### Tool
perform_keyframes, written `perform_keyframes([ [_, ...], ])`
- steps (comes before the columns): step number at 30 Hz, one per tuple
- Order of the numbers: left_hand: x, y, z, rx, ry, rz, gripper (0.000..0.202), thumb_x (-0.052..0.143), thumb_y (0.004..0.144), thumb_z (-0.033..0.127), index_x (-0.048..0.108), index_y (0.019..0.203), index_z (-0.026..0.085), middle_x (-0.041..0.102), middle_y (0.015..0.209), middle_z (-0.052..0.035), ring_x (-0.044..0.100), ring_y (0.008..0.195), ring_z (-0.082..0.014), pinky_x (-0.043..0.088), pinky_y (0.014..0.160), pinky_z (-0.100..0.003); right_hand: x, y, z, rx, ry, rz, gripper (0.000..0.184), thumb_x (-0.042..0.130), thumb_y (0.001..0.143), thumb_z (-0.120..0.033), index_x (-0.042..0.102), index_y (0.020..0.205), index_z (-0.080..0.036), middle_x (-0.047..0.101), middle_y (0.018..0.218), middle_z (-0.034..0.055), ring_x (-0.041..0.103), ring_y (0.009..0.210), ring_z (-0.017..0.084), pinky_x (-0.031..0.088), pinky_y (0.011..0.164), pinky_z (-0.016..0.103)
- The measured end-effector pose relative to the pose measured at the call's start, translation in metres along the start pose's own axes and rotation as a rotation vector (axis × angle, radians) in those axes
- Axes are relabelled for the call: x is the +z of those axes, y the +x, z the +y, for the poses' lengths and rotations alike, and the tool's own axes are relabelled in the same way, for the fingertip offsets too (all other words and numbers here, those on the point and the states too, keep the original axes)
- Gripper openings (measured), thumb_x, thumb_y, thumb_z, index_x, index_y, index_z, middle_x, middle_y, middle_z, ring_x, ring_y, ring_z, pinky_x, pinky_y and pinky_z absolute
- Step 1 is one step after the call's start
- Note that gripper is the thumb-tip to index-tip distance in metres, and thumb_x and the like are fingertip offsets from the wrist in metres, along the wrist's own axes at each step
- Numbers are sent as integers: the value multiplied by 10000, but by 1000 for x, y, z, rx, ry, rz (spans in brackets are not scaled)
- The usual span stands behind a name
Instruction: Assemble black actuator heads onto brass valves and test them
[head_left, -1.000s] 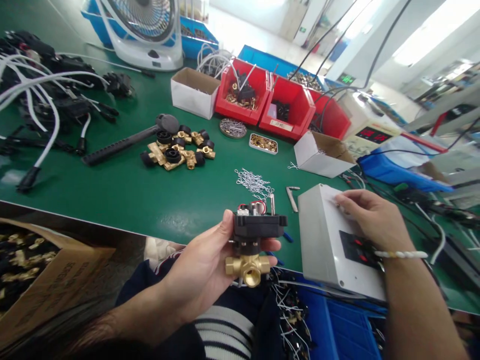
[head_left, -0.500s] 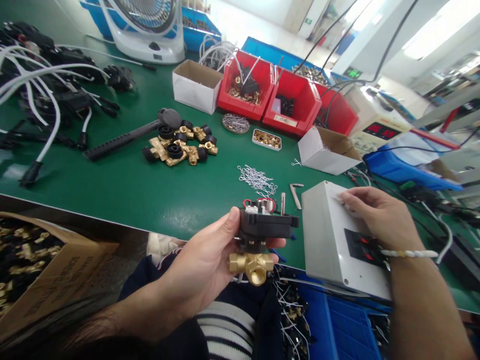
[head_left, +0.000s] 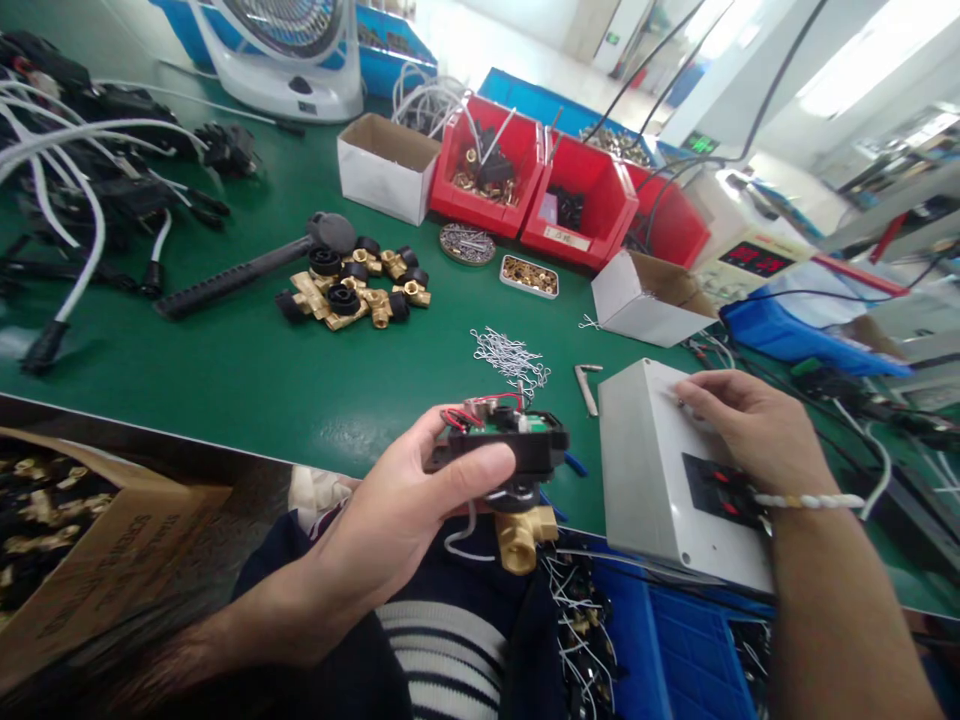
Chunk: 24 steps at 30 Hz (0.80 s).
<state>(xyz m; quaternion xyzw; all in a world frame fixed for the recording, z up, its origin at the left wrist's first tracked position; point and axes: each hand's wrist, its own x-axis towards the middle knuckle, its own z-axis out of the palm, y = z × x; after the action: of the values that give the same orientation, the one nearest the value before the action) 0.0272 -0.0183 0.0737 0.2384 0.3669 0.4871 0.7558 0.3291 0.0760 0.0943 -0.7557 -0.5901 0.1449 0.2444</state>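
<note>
My left hand (head_left: 405, 510) grips a brass valve with a black actuator housing (head_left: 517, 470) just over the table's near edge; the thumb lies across the black housing, and red wires and a small circuit board show on top. The brass body hangs below, port facing me. My right hand (head_left: 750, 430) rests on the top of a white plastic box (head_left: 645, 470) at the right, fingers curled against its upper face beside a black panel with red switches. A beaded bracelet circles that wrist.
A pile of brass valves with black caps (head_left: 352, 285) and a black-handled mallet (head_left: 225, 280) lie mid-table. Wire clips (head_left: 510, 355), red parts bins (head_left: 525, 190), small cardboard boxes, a white fan (head_left: 285, 50), cables at left, a carton of brass parts (head_left: 67, 530) below.
My left hand has turned the valve assembly, so the thumb now lies over the black housing and the brass body has swung lower right. The right hand stays on the white box.
</note>
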Motion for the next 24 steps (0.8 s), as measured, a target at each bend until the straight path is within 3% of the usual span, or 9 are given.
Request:
perform_keyframes([
  [3, 6, -8, -3, 170, 139, 66, 575, 884, 603, 108, 621, 1099, 238, 717, 968, 14, 685, 843, -149, 519, 765, -198, -1, -1, -1, -8, 14, -13, 415, 658, 613, -568, 657, 768, -184, 671, 719, 52, 513, 625, 169, 395, 618, 305],
  [6, 11, -15, -7, 279, 148, 47, 637, 834, 566, -56, 637, 1062, 292, 707, 1069, 46, 687, 920, -132, 521, 819, -166, -2, -2, -1, -25, 31, -24, 405, 662, 624, -566, 660, 765, -187, 671, 711, 49, 535, 630, 176, 412, 611, 308],
  [12, 3, -17, -15, 417, 259, -122, 655, 821, 613, -50, 596, 1115, 306, 672, 1243, 0, 616, 1197, -182, 488, 992, -231, -1, 2, 7, -57, 65, -21, 394, 657, 651, -574, 652, 761, -197, 660, 699, 30, 552, 622, 173, 427, 599, 301],
  [16, 0, -18, -16, 524, 326, -89, 648, 820, 626, -39, 598, 1122, 314, 679, 1242, -7, 625, 1187, -192, 494, 996, -256, 0, 3, 11, -77, 80, -25, 376, 653, 668, -565, 654, 762, -201, 656, 696, 22, 546, 624, 169, 418, 603, 297],
  [21, -6, -18, -18, 652, 414, -198, 837, 776, 575, -144, 580, 1203, 373, 662, 1277, 13, 618, 1193, -194, 488, 1003, -266, 0, 3, 11, -89, 98, -18, 352, 656, 667, -550, 655, 743, -206, 653, 680, 11, 548, 633, 166, 421, 598, 284],
  [24, -9, -17, -18, 684, 439, -204, 861, 769, 572, -150, 571, 1225, 375, 658, 1285, 1, 621, 1184, -210, 499, 996, -291, -1, 3, 11, -97, 107, -19, 346, 661, 666, -547, 661, 736, -208, 649, 667, 5, 539, 623, 162, 416, 585, 280],
])
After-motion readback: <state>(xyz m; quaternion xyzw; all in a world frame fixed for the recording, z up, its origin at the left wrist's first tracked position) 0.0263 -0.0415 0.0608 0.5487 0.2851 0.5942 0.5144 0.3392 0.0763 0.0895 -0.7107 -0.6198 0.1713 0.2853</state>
